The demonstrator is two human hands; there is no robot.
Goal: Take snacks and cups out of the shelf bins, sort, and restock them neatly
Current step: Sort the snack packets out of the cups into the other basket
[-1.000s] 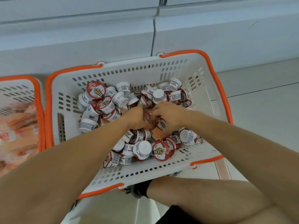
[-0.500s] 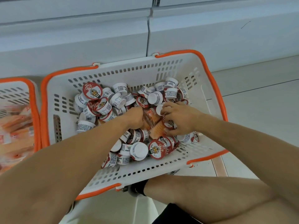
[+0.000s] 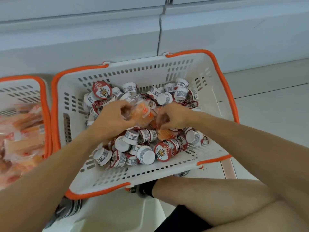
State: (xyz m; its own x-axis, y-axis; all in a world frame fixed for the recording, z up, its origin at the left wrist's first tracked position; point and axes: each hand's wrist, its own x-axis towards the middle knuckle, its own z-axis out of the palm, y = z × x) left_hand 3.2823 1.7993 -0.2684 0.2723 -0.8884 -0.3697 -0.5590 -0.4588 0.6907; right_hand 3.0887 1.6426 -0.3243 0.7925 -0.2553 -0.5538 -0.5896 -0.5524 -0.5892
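A white basket with an orange rim (image 3: 222, 84) holds several small white cups with red lids (image 3: 145, 154) and a few orange snack packets. My left hand (image 3: 115, 118) grips a bunch of orange snack packets (image 3: 142, 111) lifted above the cups at the basket's middle. My right hand (image 3: 172, 116) pinches another orange packet (image 3: 154, 125) just right of that bunch. One more orange packet (image 3: 164, 134) lies among the cups below my right hand.
A second orange-rimmed basket (image 3: 40, 91) at the left holds several orange snack packets (image 3: 21, 131). A white shelf base (image 3: 117, 39) runs behind both baskets. My bare knee (image 3: 209, 198) and black-socked foot are in front, on the pale tiled floor (image 3: 275, 106).
Both hands have lifted out of the cups; the left hand now holds a raised bunch of orange packets, and the right hand has shifted from the cups to pinch a packet.
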